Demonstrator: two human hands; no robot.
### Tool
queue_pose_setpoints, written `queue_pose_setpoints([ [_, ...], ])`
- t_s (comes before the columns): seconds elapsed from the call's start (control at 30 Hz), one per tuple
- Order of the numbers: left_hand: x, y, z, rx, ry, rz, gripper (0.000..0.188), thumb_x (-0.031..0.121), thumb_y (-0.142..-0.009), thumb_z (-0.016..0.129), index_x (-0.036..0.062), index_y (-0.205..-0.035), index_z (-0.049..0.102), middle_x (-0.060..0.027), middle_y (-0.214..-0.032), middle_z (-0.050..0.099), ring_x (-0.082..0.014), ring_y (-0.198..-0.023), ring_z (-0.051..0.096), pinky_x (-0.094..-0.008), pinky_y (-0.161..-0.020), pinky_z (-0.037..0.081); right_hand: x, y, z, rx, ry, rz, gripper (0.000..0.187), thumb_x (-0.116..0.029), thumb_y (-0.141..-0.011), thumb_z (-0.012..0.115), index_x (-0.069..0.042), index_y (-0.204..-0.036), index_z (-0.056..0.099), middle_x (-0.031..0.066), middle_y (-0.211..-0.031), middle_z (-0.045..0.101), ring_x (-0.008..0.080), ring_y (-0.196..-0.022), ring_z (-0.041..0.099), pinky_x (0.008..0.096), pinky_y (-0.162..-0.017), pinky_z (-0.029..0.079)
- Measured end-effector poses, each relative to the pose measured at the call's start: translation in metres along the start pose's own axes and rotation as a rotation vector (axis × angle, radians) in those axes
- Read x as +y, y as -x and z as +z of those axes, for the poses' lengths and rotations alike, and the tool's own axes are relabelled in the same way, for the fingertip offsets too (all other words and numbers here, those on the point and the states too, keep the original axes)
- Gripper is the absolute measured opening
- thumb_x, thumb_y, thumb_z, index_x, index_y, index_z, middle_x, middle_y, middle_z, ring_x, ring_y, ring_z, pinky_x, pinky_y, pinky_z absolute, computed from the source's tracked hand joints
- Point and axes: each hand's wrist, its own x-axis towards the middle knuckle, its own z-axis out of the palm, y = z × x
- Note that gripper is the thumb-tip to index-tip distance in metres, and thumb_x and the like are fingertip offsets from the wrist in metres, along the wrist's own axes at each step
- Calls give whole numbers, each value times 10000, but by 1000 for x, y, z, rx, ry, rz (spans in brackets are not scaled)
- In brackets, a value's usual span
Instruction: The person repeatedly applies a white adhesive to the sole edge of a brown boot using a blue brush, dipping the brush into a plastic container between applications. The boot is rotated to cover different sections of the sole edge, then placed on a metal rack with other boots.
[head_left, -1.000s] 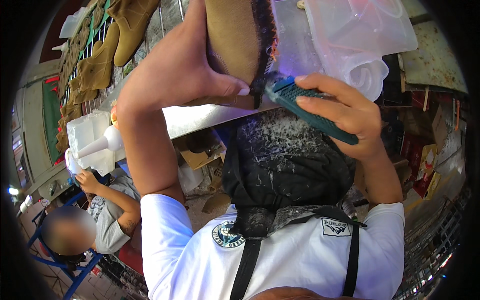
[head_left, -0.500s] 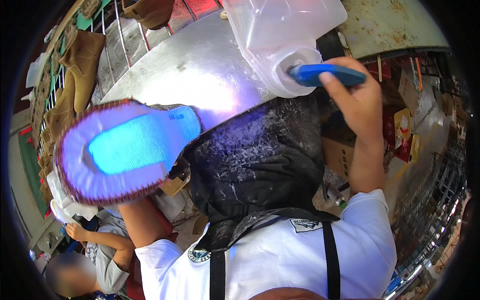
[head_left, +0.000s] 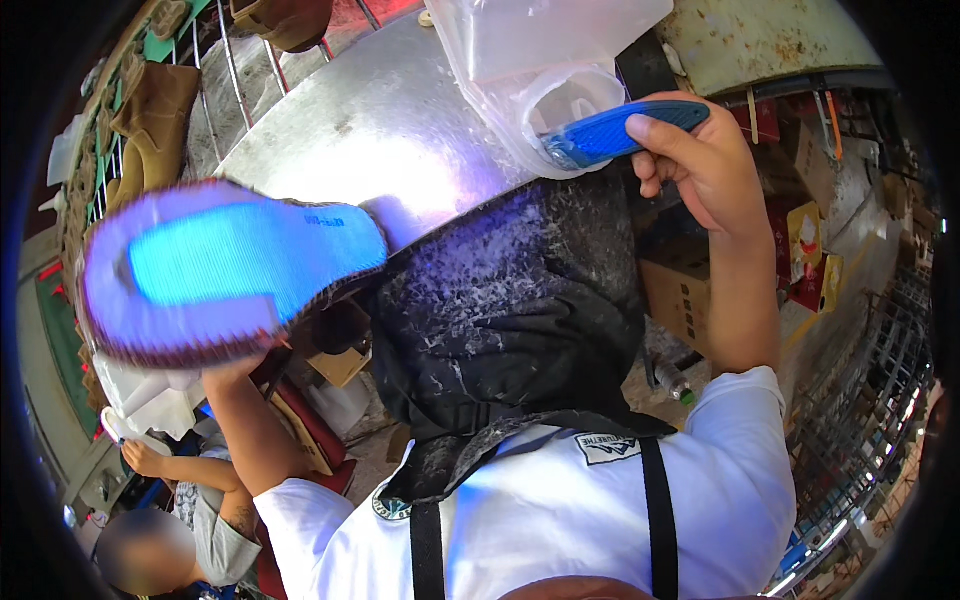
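Note:
My left hand is under an upturned shoe or boot, its fingers mostly hidden behind it. The underside faces up, with a ribbed middle panel lit bright blue and a fuzzy dark edge round the rim. In my right hand is a blue brush with a flat textured handle, pinched between thumb and fingers. Its working end rests at the near rim of a translucent plastic tub and looks wet. Bristles are hard to make out.
The tub stands on a curved metal tabletop with a bright glare. Brown boots hang on a wire rack at the left. A black apron covers my lap. Another person's arm is at lower left; cardboard boxes stand at right.
The brush has tipped, its working end moving from inside the tub's mouth down to the near rim. The whole view has shifted slightly; the shoe sits a little farther left and up.

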Motion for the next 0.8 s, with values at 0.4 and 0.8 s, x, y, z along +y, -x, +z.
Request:
queue_pose_setpoints([
  [0.4,125,-50,13,92,1213,-120,1165,202,-626,840,-50,-1585,228,-175,-1536,435,-256,-1402,458,-332,-1180,291,-1,12,87,-360,-747,-191,320,-176,-953,660,108,-1095,625,216,-908,711,259,-745,719,371,-652,615],
  [0.8,116,-45,23,53,1226,-68,1153,194,-642,844,-58,-1583,227,-168,-1542,434,-242,-1413,442,-335,-1186,268,-23,19,81,-574,57,-821,425,-319,-884,773,48,-1087,705,254,-943,731,276,-730,731,333,-637,589],
])
